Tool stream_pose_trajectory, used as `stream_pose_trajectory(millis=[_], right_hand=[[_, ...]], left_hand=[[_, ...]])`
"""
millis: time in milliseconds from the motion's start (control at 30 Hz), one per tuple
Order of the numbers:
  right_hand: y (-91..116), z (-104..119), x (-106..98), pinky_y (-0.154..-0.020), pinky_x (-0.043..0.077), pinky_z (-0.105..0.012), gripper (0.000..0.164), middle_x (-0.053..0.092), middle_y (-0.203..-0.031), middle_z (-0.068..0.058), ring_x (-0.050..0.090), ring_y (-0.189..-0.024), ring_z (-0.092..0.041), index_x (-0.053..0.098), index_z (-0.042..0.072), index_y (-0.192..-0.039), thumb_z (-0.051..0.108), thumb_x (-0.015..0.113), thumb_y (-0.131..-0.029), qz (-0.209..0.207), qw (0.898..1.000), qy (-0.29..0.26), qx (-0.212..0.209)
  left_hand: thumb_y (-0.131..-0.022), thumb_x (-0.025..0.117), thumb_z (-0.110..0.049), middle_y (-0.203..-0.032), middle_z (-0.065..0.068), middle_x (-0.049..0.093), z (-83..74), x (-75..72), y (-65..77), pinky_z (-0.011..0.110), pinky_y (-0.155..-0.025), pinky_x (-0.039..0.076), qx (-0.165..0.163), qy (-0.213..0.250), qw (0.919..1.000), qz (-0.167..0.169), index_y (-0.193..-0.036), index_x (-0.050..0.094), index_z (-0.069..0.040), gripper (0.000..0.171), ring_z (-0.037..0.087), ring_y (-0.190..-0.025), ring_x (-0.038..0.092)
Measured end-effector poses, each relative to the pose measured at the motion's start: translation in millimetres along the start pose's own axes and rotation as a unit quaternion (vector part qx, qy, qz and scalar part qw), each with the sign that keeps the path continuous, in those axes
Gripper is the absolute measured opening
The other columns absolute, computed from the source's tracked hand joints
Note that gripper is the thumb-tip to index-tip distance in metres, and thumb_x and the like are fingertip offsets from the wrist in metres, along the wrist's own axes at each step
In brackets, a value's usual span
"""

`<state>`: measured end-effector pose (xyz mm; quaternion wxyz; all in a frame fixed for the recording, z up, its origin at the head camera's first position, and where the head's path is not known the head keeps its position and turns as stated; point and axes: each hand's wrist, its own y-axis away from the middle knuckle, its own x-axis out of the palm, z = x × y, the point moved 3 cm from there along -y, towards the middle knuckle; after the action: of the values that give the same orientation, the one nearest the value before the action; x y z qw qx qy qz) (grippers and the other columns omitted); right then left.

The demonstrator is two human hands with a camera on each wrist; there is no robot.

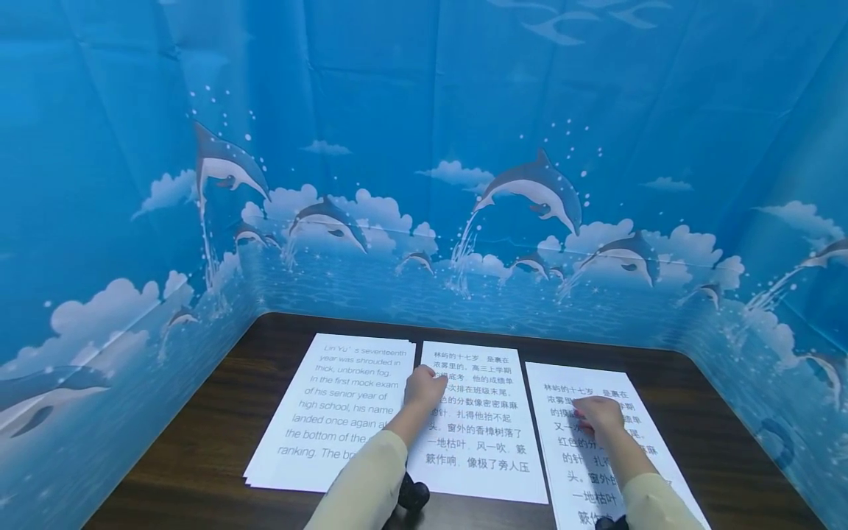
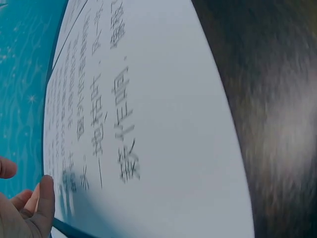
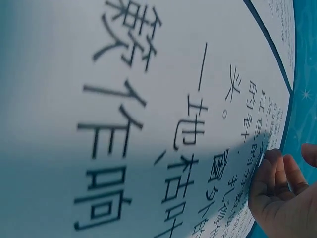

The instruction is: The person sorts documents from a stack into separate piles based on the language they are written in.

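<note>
Three printed paper piles or sheets lie side by side. My left hand [image 1: 424, 389] is over the left edge of the middle Chinese-text sheet [image 1: 480, 442]. In the left wrist view, its thumb and bent fingers [image 2: 45, 201] stand apart, with nothing seen between them. Above the right Chinese-text sheet [image 1: 563, 442] is my right hand [image 1: 603, 416], covering part of the upper lines. Its fingers are loosely bent in the right wrist view, the thumb [image 3: 310, 152] apart from them, and no held thing shows. Whether either hand touches paper, I cannot tell.
The English-text paper [image 1: 338, 412] lies on the left, more sheet edges showing beneath it. All the paper rests on a dark wooden table [image 1: 218, 412]. A blue curtain [image 1: 397, 110] printed with dolphins encloses the table's back and sides. A black device [image 1: 414, 495] is under the left wrist.
</note>
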<state>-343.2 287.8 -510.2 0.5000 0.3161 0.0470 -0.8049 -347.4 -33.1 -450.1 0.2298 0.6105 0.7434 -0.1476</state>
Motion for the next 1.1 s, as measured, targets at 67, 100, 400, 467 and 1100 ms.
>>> stream_pose_trajectory(millis=[67,100,400,467,1100], right_hand=[[1.7,2.5,4.1,-0.062,0.044,-0.031,0.036,0.053,-0.093,-0.016,0.054,-0.076,-0.025,0.05,-0.002,-0.106,0.026,0.053,-0.082,0.002,1.0,0.0,-0.002],[2.7,3.8,6.1,-0.062,0.044,-0.031,0.036,0.053,-0.093,-0.017,0.054,-0.076,-0.025,0.05,-0.003,-0.105,0.025,0.053,-0.082,0.003,1.0,-0.003,-0.003],[10.7,12.8,17.9,-0.061,0.044,-0.032,0.034,0.053,-0.089,-0.015,0.054,-0.073,-0.024,0.052,-0.003,-0.102,0.024,0.053,-0.082,0.013,1.0,-0.005,0.002],[11.4,14.2,18.8,-0.061,0.044,-0.031,0.034,0.054,-0.089,-0.015,0.054,-0.074,-0.024,0.052,-0.003,-0.102,0.024,0.053,-0.081,0.011,1.0,-0.002,0.0],[33.8,44.3,34.6,-0.059,0.046,-0.03,0.038,0.056,-0.089,-0.018,0.056,-0.077,-0.027,0.048,-0.006,-0.107,0.017,0.058,-0.079,0.068,0.997,-0.028,-0.003]], left_hand=[[-0.081,0.054,-0.019,-0.072,0.007,0.049,1.5,-4.8,-1.0,0.031,-0.06,0.042,-0.001,-0.001,1.0,-0.005,-0.097,0.052,0.003,0.028,0.019,-0.064,0.049],[-0.081,0.054,-0.019,-0.073,0.008,0.049,2.5,-6.7,-1.5,0.032,-0.061,0.042,-0.003,0.0,1.0,-0.005,-0.098,0.051,0.003,0.028,0.02,-0.065,0.05],[-0.079,0.056,-0.019,-0.076,0.009,0.051,9.6,-16.8,-4.6,0.035,-0.066,0.042,-0.009,-0.011,0.9997,-0.022,-0.096,0.052,0.002,0.027,0.022,-0.071,0.051],[-0.078,0.056,-0.018,-0.074,0.008,0.05,10.9,-17.8,-5.5,0.034,-0.065,0.042,-0.006,-0.014,0.9996,-0.024,-0.094,0.053,0.002,0.025,0.022,-0.069,0.051],[-0.077,0.053,-0.016,-0.068,0.009,0.048,18.9,-28.6,-8.9,0.03,-0.052,0.04,-0.016,-0.011,0.9996,-0.02,-0.086,0.052,0.002,0.02,0.021,-0.059,0.048]])
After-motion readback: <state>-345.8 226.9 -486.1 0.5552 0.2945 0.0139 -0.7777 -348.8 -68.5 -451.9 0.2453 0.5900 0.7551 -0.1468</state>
